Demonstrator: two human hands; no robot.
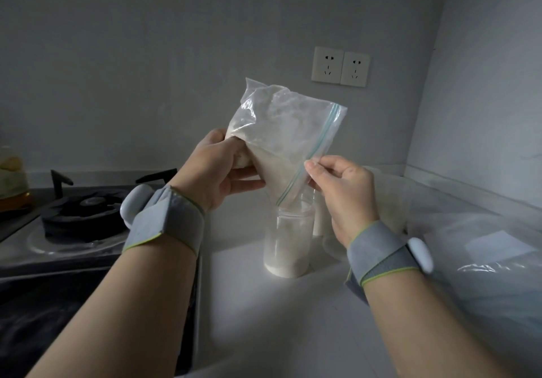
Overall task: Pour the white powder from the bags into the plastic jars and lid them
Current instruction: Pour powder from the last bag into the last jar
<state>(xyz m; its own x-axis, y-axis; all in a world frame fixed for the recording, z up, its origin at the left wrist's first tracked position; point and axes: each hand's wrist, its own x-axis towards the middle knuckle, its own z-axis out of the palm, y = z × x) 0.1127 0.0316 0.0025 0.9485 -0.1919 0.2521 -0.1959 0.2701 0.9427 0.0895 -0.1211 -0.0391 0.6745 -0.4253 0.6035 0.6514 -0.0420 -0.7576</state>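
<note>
Bag [281, 131] tilted over jar [289, 242]; left hand [217, 172] grips, right hand [340, 187] pinches.

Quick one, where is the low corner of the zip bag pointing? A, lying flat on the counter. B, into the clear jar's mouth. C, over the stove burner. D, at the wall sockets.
B: the zip bag, gripped by the left hand and pinched by the right hand, dips its low corner into the clear jar.

A black gas stove [82, 219] sits left of the white counter [264, 319], two wall sockets [327, 65] above.
</note>
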